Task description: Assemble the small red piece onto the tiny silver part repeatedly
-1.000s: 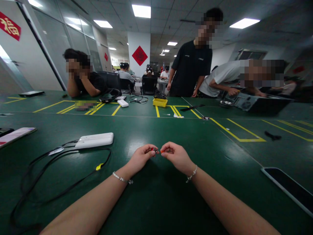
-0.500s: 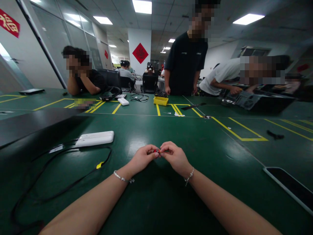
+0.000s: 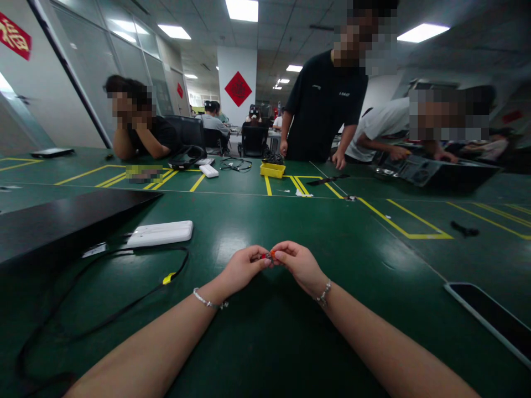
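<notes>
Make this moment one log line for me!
left hand: pinching red piece; right hand: pinching orange piece; pieces touching: unclear; beneath: green table

Fingertips close together here: the bare left hand (image 3: 243,266) pinches a tiny red-and-dark piece (image 3: 264,256), the bare right hand (image 3: 302,265) a tiny orange one (image 3: 272,254), above a glossy green tabletop (image 3: 352,243)! Off left, a flat white rectangular block (image 3: 161,234) beside a looping black cable (image 3: 186,262); far right, a dark-screened, pale-edged phone (image 3: 493,318).

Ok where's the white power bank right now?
In the head view, the white power bank lies left of the left hand, just beyond the looped black cable.
</notes>
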{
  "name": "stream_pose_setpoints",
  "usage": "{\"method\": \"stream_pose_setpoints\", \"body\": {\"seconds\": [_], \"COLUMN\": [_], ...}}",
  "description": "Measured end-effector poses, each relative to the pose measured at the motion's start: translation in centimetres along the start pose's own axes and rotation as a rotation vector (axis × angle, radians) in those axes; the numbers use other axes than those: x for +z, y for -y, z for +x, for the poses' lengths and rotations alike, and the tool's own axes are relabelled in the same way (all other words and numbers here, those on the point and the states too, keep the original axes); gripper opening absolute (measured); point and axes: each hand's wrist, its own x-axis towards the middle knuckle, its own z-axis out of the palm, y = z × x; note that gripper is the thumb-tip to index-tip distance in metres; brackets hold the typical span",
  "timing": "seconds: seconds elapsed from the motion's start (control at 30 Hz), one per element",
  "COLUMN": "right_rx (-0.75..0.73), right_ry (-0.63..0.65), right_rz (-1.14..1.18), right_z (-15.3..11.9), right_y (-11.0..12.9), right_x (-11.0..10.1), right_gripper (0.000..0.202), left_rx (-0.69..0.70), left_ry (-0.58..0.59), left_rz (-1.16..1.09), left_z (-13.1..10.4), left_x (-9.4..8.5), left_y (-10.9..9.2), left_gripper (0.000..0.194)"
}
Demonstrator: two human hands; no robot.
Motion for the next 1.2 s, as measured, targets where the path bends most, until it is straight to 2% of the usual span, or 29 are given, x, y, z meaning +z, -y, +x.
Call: {"method": "stream_pose_setpoints", "body": {"seconds": [0.13, 0.33, 0.47, 0.63, 0.8, 0.93, 1.07, 1.2], "right_rx": [0.005, -0.036, -0.178, -0.388, -0.573, -0.674, -0.726, -0.770], "right_ry": [-0.015, -0.048, -0.120, -0.170, -0.095, -0.047, -0.065, -0.096], "right_rz": [-0.024, -0.183, -0.419, -0.630, -0.911, -1.122, -1.287, -1.325], "right_z": [0.0, -0.3, -0.6, -1.1, -1.7, -1.9, -1.8, -1.6], "right_y": [-0.1, 0.4, 0.6, 0.3, 0.0, -0.3, -0.6, -0.6], "right_x": [0.1, 0.7, 1.0, 1.3, 2.0, 2.5, 2.3, 1.8], "right_gripper": [0.015, 0.010, 0.007, 0.014, 0.029, 0.041, 0.034, 0.027], "left_rx": [-0.047, -0.041, -0.042, -0.043, -0.049, -0.045, -0.006, -0.024], "left_ry": [0.002, -0.005, -0.012, -0.027, -0.089, -0.119, -0.056, 0.040], "left_rz": [-0.002, 0.043, 0.073, 0.016, -0.131, -0.122, -0.030, -0.099], "left_z": [0.1, 0.2, 0.1, 0.2, 0.5, 0.6, 0.4, 0.3], "left_x": [0.1, 0.1, 0.0, 0.1, 0.2, 0.2, 0.2, 0.1], "left_y": [-0.1, 0.1, 0.1, 0.0, 0.4, 0.8, 1.5, 1.8], "left_gripper": [0.013, 0.014, 0.014, 0.014, 0.012, 0.014, 0.018, 0.020]}}
